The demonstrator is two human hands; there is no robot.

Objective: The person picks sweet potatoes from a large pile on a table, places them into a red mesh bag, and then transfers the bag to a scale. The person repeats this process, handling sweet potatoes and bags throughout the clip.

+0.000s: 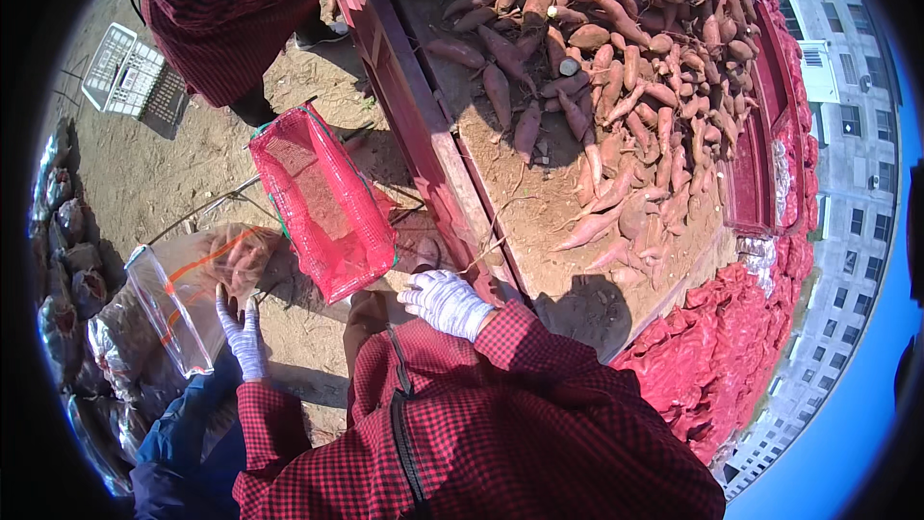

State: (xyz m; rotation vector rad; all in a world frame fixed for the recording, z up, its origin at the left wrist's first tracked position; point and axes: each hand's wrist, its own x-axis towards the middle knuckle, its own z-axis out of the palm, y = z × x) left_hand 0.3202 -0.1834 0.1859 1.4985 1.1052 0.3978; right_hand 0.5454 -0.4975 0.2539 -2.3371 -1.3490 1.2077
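Note:
My left hand [244, 336], in a white-grey knit glove, is raised with fingers apart beside a clear plastic bag [195, 282] with orange stripes, which holds some sweet potatoes. No grip on the bag shows. My right hand [444, 303], gloved alike, is by the near end of the truck bed's red side board; its fingertips are partly hidden, so whether it holds anything is unclear. Between and beyond my hands stands an open red mesh bag [328, 195] held in a rectangular shape, with green edging. Many sweet potatoes [613, 87] lie heaped on the truck bed to the right.
The red metal side board [404, 108] runs along the truck bed. A person in checked clothes [224, 22] stands at the far left; a blue sleeve [180, 419] is near my left arm. A white plastic crate [124, 72], filled bags [86, 289] and red mesh sacks [707, 354] lie around.

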